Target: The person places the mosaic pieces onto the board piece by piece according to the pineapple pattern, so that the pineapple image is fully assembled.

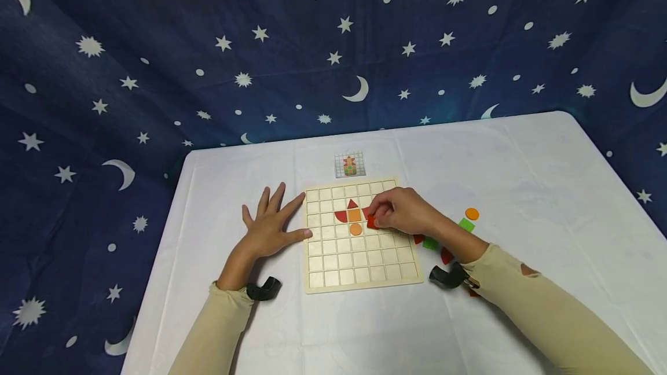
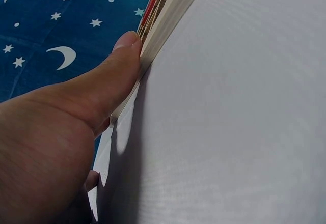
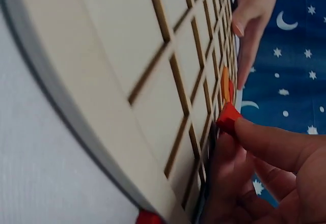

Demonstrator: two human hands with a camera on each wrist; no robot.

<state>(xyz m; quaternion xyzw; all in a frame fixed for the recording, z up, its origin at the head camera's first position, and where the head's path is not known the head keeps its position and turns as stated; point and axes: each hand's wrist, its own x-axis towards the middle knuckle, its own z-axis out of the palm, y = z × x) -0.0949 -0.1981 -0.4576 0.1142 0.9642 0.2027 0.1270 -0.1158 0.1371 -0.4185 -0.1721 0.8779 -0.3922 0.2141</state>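
A cream wooden grid board (image 1: 339, 276) lies on the table. My right hand (image 1: 403, 211) pinches a red tile (image 3: 229, 118) between thumb and fingers, close over the grid; its outline is partly covered. On the board are a red triangle (image 1: 352, 204), a red quarter circle (image 1: 341, 216), an orange square (image 1: 354, 215) and an orange circle (image 1: 355, 229). Another red tile (image 1: 365, 212) peeks out by the right fingertips. My left hand (image 1: 268, 229) is spread at the board's left side, its thumb (image 2: 114, 76) against the edge.
Behind the board lies a small picture card (image 1: 350, 165) with a coloured pattern on a grid. To the right, partly under my right forearm, loose tiles are scattered: an orange circle (image 1: 472, 214), green tiles (image 1: 466, 225) and red ones (image 1: 446, 256). A starry blue cloth (image 1: 292, 74) hangs behind the table.
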